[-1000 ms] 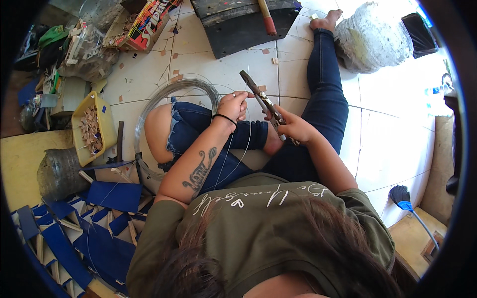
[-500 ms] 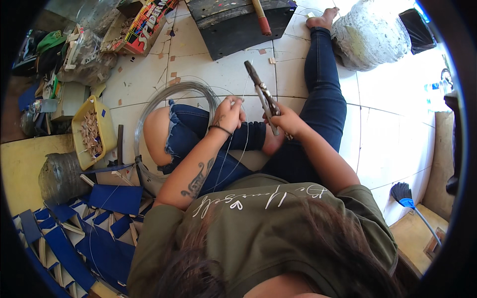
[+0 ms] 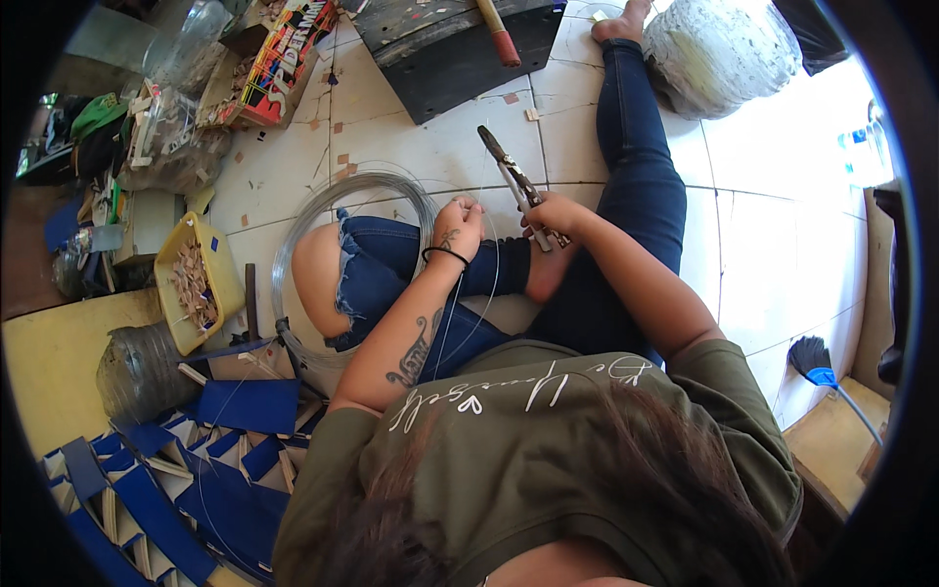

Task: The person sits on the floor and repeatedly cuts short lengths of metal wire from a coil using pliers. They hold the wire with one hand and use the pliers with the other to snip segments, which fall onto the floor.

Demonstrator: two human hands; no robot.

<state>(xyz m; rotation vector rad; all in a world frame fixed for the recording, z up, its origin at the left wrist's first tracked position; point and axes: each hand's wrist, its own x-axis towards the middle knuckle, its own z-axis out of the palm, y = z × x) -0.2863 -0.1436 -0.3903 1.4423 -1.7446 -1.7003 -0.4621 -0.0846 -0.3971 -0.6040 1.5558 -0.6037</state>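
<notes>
I sit on a tiled floor with one leg stretched out and the other bent. My right hand (image 3: 556, 215) grips the handles of metal pliers (image 3: 511, 176), whose jaws point up and away from me. My left hand (image 3: 458, 223) pinches a thin steel wire (image 3: 486, 284) just left of the pliers; the strand loops down past my wrist over my lap. A large coil of the same wire (image 3: 323, 210) lies on the floor around my bent knee (image 3: 318, 269).
A yellow tub of small wooden pieces (image 3: 196, 284) stands at left beside folded blue card pieces (image 3: 210, 470). A dark board (image 3: 460, 54), a printed box (image 3: 279, 59), a white sack (image 3: 724, 49) and a blue brush (image 3: 817, 367) surround me.
Both hands shifted slightly left and up together, and the pliers tilted more upright. My left hand stays pinched on the wire near the jaws.
</notes>
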